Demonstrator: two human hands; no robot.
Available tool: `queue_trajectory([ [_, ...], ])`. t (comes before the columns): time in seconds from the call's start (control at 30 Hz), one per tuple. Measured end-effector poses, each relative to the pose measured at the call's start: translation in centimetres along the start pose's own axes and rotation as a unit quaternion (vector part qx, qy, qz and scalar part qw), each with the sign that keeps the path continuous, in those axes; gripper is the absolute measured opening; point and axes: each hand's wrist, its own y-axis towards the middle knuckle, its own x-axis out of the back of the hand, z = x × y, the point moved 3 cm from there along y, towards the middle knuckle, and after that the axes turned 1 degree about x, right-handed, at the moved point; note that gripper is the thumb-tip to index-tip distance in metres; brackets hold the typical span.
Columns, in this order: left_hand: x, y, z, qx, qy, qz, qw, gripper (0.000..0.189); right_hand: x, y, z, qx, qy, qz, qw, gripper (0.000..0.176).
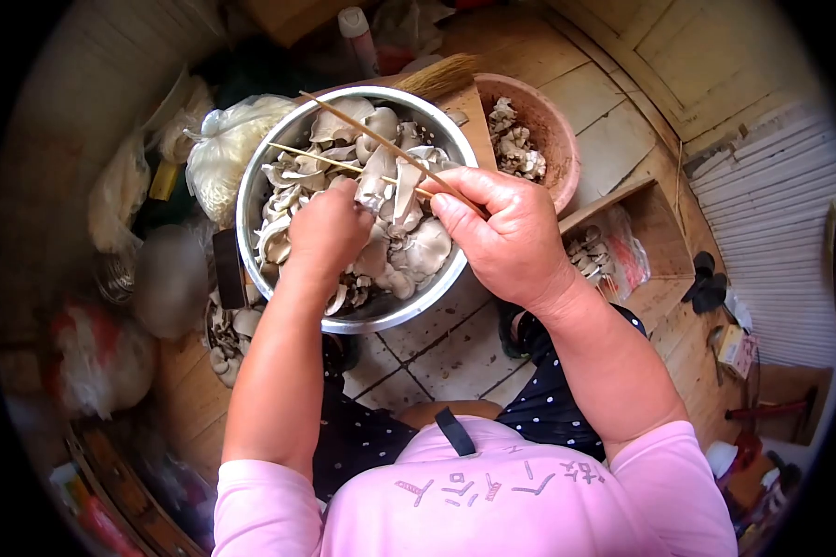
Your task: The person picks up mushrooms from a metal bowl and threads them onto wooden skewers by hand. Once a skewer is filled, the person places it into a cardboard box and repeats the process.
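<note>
Slanting up-left from the right hand [514, 223] runs a thick stick [372, 134].

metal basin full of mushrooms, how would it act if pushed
The metal basin looks rigid, so it would likely move in one piece. The mushrooms heaped inside probably add weight, and loose pieces on top might shift.

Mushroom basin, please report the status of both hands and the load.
Right hand: grip closed on wooden sticks. Left hand low over oyster mushrooms, grip contents unclear. Metal basin well filled; sticks lie across above mushrooms.
</note>
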Motion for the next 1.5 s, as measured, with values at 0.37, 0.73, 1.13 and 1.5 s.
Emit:
queue_trajectory([
  [0.37,4.3,-1.5,5.9,0.034,-0.805,-0.072,0.588,0.02,-0.5,0.3,0.2,-0.036,-0.026,0.014,0.999,0.016],
  [0.73,3.6,-1.2,6.8,0.09,-0.873,-0.076,0.473,0.021,-1.3,0.1,0.5,-0.009,-0.025,0.013,1.0,0.016],
  [1.13,3.9,-0.8,6.6,0.107,-0.903,-0.103,0.404,0.018,-0.7,0.0,0.5,0.02,-0.031,0.005,0.999,0.015],
  [1.5,3.9,-0.6,6.5,0.109,-0.903,-0.119,0.397,0.021,-0.5,-0.2,0.5,0.007,-0.028,0.005,1.0,0.015],
])
